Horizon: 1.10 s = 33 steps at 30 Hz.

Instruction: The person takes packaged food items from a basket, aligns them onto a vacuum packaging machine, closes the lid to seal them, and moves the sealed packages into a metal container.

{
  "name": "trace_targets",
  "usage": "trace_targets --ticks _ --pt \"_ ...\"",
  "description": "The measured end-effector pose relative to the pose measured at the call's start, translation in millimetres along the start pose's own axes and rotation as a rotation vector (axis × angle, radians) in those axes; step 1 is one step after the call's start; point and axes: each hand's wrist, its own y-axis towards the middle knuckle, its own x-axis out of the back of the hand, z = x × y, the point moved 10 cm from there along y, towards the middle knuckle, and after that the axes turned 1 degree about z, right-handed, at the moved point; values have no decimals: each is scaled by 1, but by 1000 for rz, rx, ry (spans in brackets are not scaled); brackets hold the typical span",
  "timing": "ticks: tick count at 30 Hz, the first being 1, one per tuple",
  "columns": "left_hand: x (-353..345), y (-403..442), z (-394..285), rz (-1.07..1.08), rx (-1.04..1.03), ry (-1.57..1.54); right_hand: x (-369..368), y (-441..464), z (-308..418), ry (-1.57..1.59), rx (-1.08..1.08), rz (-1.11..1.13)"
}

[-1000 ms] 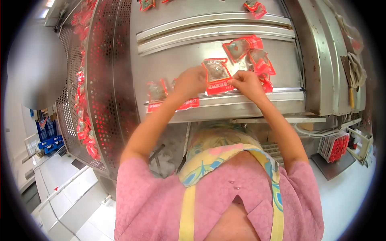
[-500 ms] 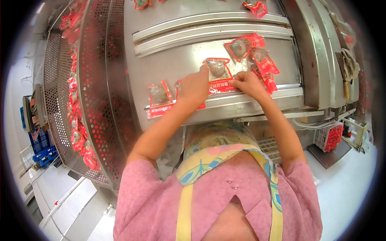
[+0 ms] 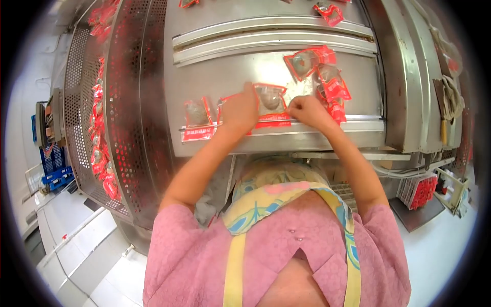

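Here, left hand (image 3: 240,111): sat at the left edge of the middle pouch (image 3: 271,98); grip could not be told.
Right hand (image 3: 309,110): was curled at the pouch's right edge, grasp unclear.
Middle pouch: lay between both, lower edge across the front rail (image 3: 360,126).

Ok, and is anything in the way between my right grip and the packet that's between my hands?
Nothing visible. Your right grip is close beside the packet; contact is unclear. The piled packets lie off to the side, not between them.
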Motion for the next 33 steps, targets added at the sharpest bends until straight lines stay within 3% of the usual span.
trace_targets --ticks 4,5,7,9,11,16,19,21,23,26,29,33 --pt "4 -15 -9 13 -10 83 1 -14 5 15 32 -12" --pt "14 -22 -20 -101 -94 52 4 -17 4 23 22 -22" --pt "32 -47 -39 -324 -269 -11 14 -29 12 11 219 -157" --pt "32 -63 -64 -289 -414 -51 22 -45 19 -42 371 -230" --pt "18 -70 -71 -204 -433 -46 25 -56 28 -88 444 -227" --pt "-12 -62 -58 83 -258 -52 34 -88 33 -112 575 -217" --pt "-4 -46 -87 37 -186 -324 43 -90 10 -171 447 -234" --pt "-23 -17 -97 -26 -50 -756 50 -90 3 -184 401 -248" --pt "-48 16 -112 82 167 -1081 59 -94 4 -160 366 -238" --pt "-74 35 -143 468 273 -1266 69 -93 -1 -188 339 -229" --pt "-88 47 -129 470 229 -1247 77 -89 -27 -78 283 -264" --pt "-89 32 -93 532 328 -1191 97 -80 -55 70 297 -393"
